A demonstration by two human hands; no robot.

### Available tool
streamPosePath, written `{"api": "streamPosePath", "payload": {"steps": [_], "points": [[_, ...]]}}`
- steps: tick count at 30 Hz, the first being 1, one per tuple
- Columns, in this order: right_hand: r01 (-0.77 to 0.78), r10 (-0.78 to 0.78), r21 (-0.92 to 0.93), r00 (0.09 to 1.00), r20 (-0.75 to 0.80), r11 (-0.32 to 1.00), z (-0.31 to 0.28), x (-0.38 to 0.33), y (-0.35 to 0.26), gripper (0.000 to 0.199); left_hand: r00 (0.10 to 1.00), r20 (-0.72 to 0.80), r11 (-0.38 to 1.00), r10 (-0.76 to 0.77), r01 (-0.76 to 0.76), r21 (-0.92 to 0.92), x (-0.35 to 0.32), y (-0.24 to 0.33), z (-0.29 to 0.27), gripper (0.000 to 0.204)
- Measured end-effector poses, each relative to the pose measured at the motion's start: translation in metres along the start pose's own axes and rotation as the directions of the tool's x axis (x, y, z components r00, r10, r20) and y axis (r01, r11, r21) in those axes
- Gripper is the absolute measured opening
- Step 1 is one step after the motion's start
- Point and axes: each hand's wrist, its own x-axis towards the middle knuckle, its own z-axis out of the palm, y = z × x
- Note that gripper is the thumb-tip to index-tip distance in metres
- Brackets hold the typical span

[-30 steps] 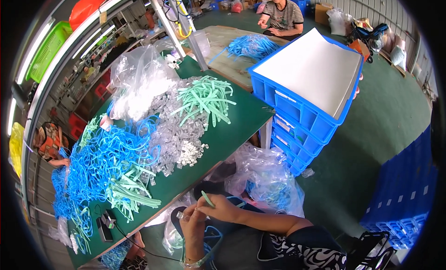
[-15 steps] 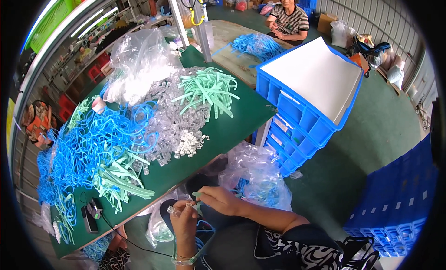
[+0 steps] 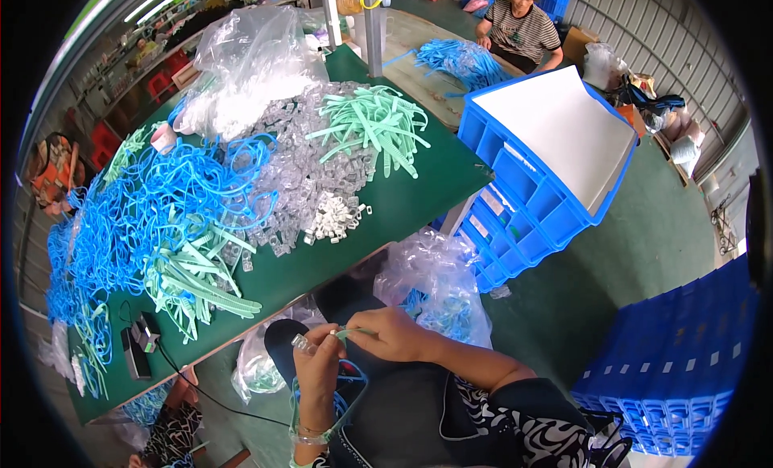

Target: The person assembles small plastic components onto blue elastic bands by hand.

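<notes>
A ribbed grey wall [image 3: 644,35] at right; green floor [image 3: 664,214] — bright tube lights [image 3: 153,3] upper left.

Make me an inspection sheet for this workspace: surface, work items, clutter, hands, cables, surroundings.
Surface: green table, heaped on the left and middle.
Work items: green strap and clear plastic piece in hand; green strap pile, clear pieces and white pieces on the table.
Clutter: tangled blue cords, clear plastic bag.
Hands: left hand has its fingers closed on the clear piece; right hand pinches the strap.
Cables: black cable hangs over the table's front edge; far end unclear.
Surroundings: stacked blue crates; another person beyond.
</notes>
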Motion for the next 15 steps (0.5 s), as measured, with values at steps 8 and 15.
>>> {"api": "streamPosePath", "payload": {"steps": [8, 15], "points": [[-0.035, 0.039, -0.074, 0.998, 0.057, 0.997, 0.001, 0.005, -0.004, 0.01, 0.999, -0.027, 0.999, -0.029, 0.03, 0.025, 0.0, 0.002, -0.005, 0.02], [-0.001, 0.001, -0.111, 1.0, 0.006, 0.994, 0.01, 0.008, -0.005, 0.012, 0.998, -0.053, 0.991, -0.02, 0.027, 0.131, -0.002, -0.001, -0.007, 0.018]]}}
